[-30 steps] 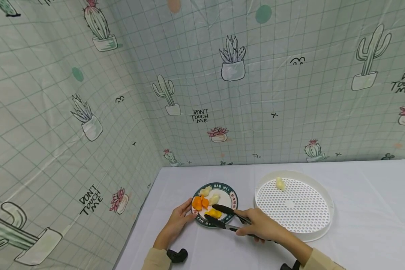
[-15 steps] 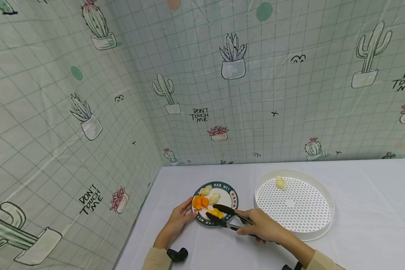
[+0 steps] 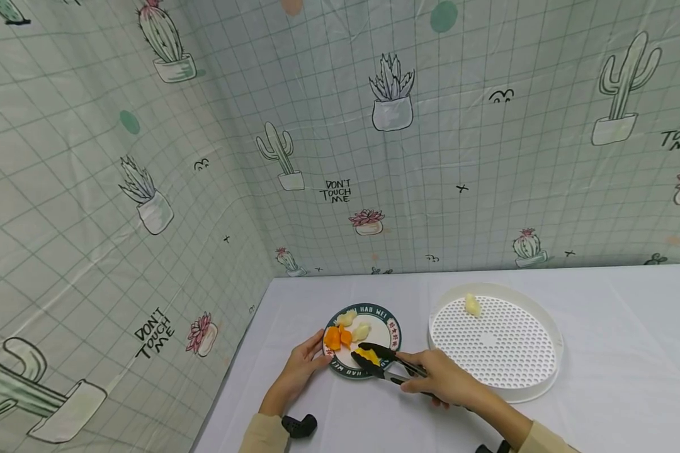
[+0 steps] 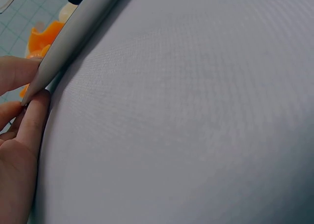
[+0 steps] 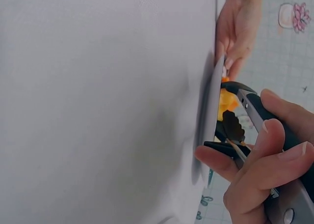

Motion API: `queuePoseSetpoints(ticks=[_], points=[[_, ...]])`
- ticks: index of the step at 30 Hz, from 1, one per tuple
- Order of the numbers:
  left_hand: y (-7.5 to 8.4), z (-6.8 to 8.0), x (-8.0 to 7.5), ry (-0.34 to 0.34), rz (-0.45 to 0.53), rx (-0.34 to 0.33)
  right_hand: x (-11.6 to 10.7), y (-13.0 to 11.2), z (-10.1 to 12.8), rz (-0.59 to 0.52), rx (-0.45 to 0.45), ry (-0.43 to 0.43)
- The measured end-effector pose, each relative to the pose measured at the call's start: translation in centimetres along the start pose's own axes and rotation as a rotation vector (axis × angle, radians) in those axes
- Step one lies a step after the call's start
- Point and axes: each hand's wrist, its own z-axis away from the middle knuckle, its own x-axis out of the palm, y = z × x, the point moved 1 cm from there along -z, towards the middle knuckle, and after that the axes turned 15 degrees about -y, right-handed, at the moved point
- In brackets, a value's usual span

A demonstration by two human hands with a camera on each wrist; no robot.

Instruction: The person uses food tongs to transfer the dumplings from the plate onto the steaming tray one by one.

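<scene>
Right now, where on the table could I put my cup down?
The cloth right of the white tray is bare, and so is the strip behind the plate up to the wall. It is crowded near the front, where both hands, the left and the right with its tongs, work at the plate.

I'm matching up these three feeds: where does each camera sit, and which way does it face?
Head: looks forward and down at plate, white tray, both hands and sleeves.
Left wrist: low on the table, looks along the cloth at the plate's rim; left hand shows.
Right wrist: turned sideways, faces tongs; right hand shows.
All share the plate.
</scene>
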Motion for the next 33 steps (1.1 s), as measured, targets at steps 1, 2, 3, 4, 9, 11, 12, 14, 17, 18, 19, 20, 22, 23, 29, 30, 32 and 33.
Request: queuePoseSetpoints(ticks=[1,2,3,4,9,11,12,14,17,18,19,20,22,23,29,30,32,33], points=[[0.0,0.0,0.0,0.0,-0.001,0.0,0.0,0.0,0.0,0.004,0.003,0.004],[0.1,0.0,0.0,0.003,0.009,-0.007,0.1,-0.1,0.1,0.008,0.005,0.008],[0.1,0.0,0.1,0.005,0.006,-0.01,0.1,-0.1,0.1,0.014,0.005,0.012],[0.1,0.0,0.1,0.01,0.009,-0.019,0.2,-0.2,0.2,0.019,0.006,0.017],[0.4,0.0,0.2,0.016,-0.021,-0.029,0.2,-0.4,0.4,0.038,0.009,0.038],[0.4,0.0,0.2,0.014,-0.029,-0.024,0.2,-0.4,0.5,0.037,0.008,0.041],[0.5,-0.1,0.2,0.013,-0.031,-0.023,0.1,-0.5,0.5,0.033,0.007,0.043],[0.5,-0.1,0.2,0.012,-0.032,-0.02,0.0,-0.5,0.6,0.024,-0.001,0.046],[0.5,-0.1,0.1,0.011,-0.026,-0.022,-0.3,-0.6,0.8,0.007,-0.014,0.055],[0.5,-0.1,0.1,0.011,-0.021,-0.023,-0.4,-0.7,0.9,0.003,-0.019,0.058],[0.4,-0.1,0.1,0.01,-0.018,-0.021,-0.5,-0.7,1.0,0.0,-0.024,0.061],[0.4,-0.1,0.1,0.011,-0.014,-0.022,-0.7,-0.7,1.1,-0.002,-0.025,0.065],[0.3,0.0,0.1,0.009,-0.008,-0.017,-1.0,-0.8,1.4,-0.002,-0.03,0.075],[0.3,0.0,0.0,0.008,-0.013,-0.017,-1.2,-0.8,1.6,-0.004,-0.031,0.081],[0.3,0.3,0.1,0.006,-0.019,-0.027,-2.5,-0.9,3.6,-0.02,-0.039,0.12],[0.3,0.4,0.1,0.006,-0.015,-0.027,-2.8,-1.0,3.9,-0.024,-0.04,0.127],[0.3,0.5,0.1,0.007,-0.018,-0.027,-3.3,-1.0,4.7,-0.028,-0.032,0.143],[0.3,0.6,0.1,0.008,-0.017,-0.025,-3.6,-0.9,5.1,-0.028,-0.023,0.153]])
